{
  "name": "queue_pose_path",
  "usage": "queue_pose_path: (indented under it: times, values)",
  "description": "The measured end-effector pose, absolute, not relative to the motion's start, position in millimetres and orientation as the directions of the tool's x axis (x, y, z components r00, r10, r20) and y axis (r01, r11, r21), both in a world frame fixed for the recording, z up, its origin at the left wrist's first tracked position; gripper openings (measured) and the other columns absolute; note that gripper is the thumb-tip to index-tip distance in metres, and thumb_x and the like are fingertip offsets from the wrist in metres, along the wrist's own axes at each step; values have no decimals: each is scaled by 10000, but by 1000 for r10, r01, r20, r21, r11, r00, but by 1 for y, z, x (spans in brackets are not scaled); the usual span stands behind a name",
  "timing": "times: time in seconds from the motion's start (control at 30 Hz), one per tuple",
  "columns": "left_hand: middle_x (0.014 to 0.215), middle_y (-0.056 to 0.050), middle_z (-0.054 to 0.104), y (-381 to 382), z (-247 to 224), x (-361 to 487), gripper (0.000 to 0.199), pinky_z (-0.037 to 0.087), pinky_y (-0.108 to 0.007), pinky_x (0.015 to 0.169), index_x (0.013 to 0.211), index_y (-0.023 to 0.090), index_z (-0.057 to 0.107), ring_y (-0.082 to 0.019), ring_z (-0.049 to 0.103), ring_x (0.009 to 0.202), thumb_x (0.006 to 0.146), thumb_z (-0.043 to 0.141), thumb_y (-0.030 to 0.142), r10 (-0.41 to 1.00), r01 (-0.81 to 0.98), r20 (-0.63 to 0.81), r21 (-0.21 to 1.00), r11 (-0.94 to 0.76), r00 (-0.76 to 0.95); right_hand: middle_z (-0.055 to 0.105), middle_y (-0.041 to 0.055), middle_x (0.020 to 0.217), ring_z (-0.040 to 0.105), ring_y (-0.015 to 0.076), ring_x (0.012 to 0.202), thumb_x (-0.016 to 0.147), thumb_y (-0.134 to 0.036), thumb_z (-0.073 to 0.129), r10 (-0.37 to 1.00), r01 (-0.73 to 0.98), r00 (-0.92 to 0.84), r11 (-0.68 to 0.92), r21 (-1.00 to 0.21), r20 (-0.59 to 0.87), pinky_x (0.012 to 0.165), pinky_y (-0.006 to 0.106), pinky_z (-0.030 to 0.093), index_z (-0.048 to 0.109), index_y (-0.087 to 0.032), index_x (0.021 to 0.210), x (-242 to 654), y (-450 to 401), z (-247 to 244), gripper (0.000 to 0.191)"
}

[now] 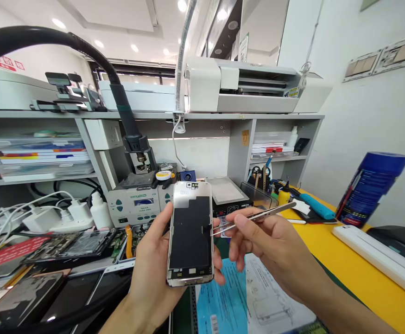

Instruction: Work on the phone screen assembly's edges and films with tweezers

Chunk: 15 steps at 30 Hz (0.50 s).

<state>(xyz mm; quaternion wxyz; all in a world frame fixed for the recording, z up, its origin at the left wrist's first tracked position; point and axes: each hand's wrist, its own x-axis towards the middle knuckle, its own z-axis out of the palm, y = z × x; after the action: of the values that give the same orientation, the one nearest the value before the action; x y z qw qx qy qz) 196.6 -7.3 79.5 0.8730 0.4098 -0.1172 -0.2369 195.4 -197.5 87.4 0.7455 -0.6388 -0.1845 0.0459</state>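
A phone screen assembly (190, 232) is held upright in my left hand (154, 266), its back side facing me. The thumb lies along its left edge and the fingertips curl round its right edge. Black film covers most of this side, with silvery metal at the top and small connectors at the bottom. Between thumb and fingers of my right hand (261, 239) is a pair of metal tweezers (254, 217). Their tips are apart and point left, at the right edge of the screen assembly near a small dark flex piece. Whether the tips touch it, I cannot tell.
Behind stands a rework station (135, 204) with a black hose (94, 51). Opened phones and parts (77, 246) crowd the left. A blue printed sheet (223, 292) lies below my hands. On the yellow surface (362, 264) at right are a white bar (379, 260) and a blue cylinder (372, 185).
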Motion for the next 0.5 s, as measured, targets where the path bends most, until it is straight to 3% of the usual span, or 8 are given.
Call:
queue_pose_path:
  times: [0.23, 0.5]
  values:
    - [747, -169, 696, -9, 82, 196, 682, 515, -437, 631, 1148, 40, 674, -305, 670, 636, 920, 308, 568, -548, 368, 40, 699, 613, 836, 666, 30, 675, 615, 114, 639, 913, -411, 614, 325, 162, 924, 150, -975, 204, 594, 225, 520, 747, -149, 972, 195, -197, 86, 300]
    - [810, -146, 669, -8, 85, 193, 634, 536, -412, 570, 1060, 62, 714, -267, 646, 653, 928, 320, 540, -555, 390, 54, 654, 648, 830, 696, 28, 770, 645, 114, 667, 921, -300, 623, 310, 319, 883, 157, -934, 354, 612, 225, 543, 747, -168, 894, 187, -195, 91, 183]
